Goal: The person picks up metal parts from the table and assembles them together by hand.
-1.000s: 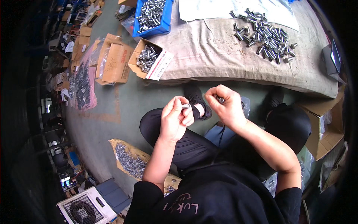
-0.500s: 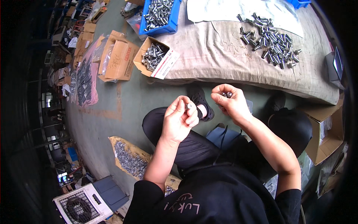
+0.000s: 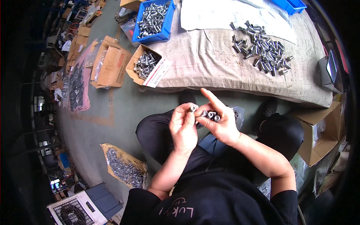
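My left hand (image 3: 183, 129) pinches a single metal bolt (image 3: 192, 108) between thumb and fingertips, its hollow round end facing up. Close against it, my right hand (image 3: 227, 127) holds several similar bolts (image 3: 210, 116) side by side between thumb and fingers, with the index finger stretched out. Both hands are above my lap, just short of the cloth-covered work surface (image 3: 210, 71). More bolts (image 3: 266, 50) lie in a loose pile at its right. Partly hidden behind my right hand is a clear plastic bag (image 3: 240, 116) with dark contents.
A blue bin (image 3: 159, 36) and an open carton (image 3: 159, 73), both holding bolts, stand at the surface's left end. On the floor, a tan paper-lined container (image 3: 135, 159) holds small metal parts. An open cardboard box (image 3: 320, 150) stands right; a fan unit (image 3: 75, 210) is lower left.
My hands have come together, the right moving left and down to meet the left. The bolts in my right hand now show their ends. The whole view has shifted slightly.
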Demonstrator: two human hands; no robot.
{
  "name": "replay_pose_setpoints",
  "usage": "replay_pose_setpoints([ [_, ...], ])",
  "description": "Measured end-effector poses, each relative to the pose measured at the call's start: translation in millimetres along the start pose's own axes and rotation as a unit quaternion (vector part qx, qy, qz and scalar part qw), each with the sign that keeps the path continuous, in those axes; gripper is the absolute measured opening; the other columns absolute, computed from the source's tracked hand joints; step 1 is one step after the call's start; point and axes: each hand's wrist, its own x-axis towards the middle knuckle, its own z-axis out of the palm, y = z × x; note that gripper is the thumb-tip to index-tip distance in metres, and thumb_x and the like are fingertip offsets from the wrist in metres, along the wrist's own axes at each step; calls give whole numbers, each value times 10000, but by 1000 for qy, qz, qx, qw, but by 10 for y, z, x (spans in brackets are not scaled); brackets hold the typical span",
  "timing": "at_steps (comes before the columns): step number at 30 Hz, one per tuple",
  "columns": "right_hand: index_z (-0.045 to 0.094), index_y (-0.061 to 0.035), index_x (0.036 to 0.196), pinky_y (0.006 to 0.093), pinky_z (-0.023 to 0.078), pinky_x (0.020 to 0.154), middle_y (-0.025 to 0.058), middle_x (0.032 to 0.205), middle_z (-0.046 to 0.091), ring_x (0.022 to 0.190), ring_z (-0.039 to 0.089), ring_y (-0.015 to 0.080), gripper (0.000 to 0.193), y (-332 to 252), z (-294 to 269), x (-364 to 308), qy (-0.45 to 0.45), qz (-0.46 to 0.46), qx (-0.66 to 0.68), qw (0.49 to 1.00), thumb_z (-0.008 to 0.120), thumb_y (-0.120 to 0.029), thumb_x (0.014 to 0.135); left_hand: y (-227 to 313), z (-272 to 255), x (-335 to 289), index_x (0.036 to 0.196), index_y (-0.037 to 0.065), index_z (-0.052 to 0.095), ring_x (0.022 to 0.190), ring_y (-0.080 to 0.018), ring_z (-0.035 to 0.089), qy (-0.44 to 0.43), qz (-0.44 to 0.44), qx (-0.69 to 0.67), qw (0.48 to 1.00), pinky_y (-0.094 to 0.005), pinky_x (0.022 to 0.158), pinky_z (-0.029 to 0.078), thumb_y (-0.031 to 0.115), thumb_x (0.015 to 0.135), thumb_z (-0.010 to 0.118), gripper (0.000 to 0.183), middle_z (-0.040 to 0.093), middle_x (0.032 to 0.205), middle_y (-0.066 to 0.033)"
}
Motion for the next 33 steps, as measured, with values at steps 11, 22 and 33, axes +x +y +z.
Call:
replay_pose_setpoints([
  [11,390,-25,1267,233,459,726,40,798,617,746,565,78,604,-8,117,136,79,-21,-102,991,654,1,724,-27,88,116,1023,22,484,912,-139,497,34,-19,-140,989,-293,850,404,70,879,476,152,517,987,-74],
  [22,505,28,1087,192,423,576,30,829,582,652,499,59,341,0,107,470,206,64,73,974,604,15,762,-256,404,417,1012,-2,518,896,-123,533,150,147,126,969,-254,816,427,74,888,472,152,557,1013,-80],
  [33,495,-9,1105,266,440,814,98,1018,566,909,550,164,345,178,-400,581,156,41,186,969,580,-215,842,-363,679,600,1112,-24,496,1087,-334,479,50,320,356,876,-365,920,386,28,843,423,284,487,1173,-198],
])
